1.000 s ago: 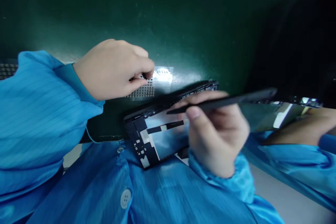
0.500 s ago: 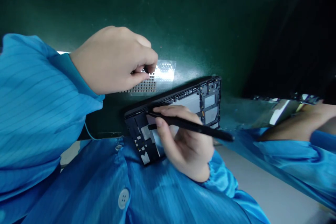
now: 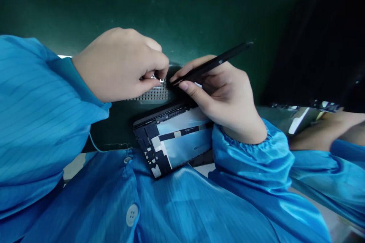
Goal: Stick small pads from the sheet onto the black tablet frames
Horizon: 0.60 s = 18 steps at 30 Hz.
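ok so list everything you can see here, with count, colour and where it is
work surface: 1, dark green, across the top
opened device: 1, black with a silvery-blue panel, lower centre
slim tool: 1, black, right of centre
sheet of small squares: 1, greyish, centre, partly hidden
dark object: 1, black, right side, too dark to identify
strip: 1, white, right side
cord: 1, light blue, lower left
co-worker's forearm: 1, blue-sleeved, right edge
buttons: 2, whitish, down the coat front
coat: 1, blue, bottom
left hand: 1, bare, over the sheet
right hand: 1, bare, holding the slim tool
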Tool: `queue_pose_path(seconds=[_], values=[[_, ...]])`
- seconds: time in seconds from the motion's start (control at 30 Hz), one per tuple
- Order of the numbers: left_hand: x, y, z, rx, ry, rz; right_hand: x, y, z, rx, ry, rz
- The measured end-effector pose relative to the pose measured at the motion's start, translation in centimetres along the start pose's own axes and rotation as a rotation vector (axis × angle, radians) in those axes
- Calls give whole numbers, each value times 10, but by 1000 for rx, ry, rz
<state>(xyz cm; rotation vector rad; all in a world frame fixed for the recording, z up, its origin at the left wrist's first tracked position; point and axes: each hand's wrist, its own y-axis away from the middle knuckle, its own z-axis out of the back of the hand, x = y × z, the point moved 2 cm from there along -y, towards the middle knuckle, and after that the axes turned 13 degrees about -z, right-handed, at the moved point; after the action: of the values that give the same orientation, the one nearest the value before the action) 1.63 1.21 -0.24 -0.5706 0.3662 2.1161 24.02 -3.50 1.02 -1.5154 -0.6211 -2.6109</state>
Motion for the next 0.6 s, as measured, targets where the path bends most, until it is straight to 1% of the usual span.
queue_pose_path(seconds=[0.1,0.17,0.2,0.27,0.3,0.37,0.43,0.47,0.53,0.6], values=[[0,2,0,-39,-15,-71,3,-3,3,11,40,5],[0,2,1,-27,-35,-69,6,-4,5,30,68,13],[-1,1,1,-11,-43,-52,7,-3,6,32,48,10],[-2,0,2,29,-51,-5,10,8,3,3,-89,-1],[-3,-1,2,43,-53,13,11,18,0,-49,-189,-5],[-3,-2,2,50,-48,27,11,42,-11,-226,-347,-25],[-2,-2,1,16,-31,15,7,67,-28,-405,-368,-48],[-1,-1,0,-10,-14,4,4,77,-37,-462,-336,-43],[2,1,-1,-62,16,-4,-2,88,-54,-498,-245,17],[3,2,-2,-79,26,-3,-7,90,-65,-503,-177,102]])
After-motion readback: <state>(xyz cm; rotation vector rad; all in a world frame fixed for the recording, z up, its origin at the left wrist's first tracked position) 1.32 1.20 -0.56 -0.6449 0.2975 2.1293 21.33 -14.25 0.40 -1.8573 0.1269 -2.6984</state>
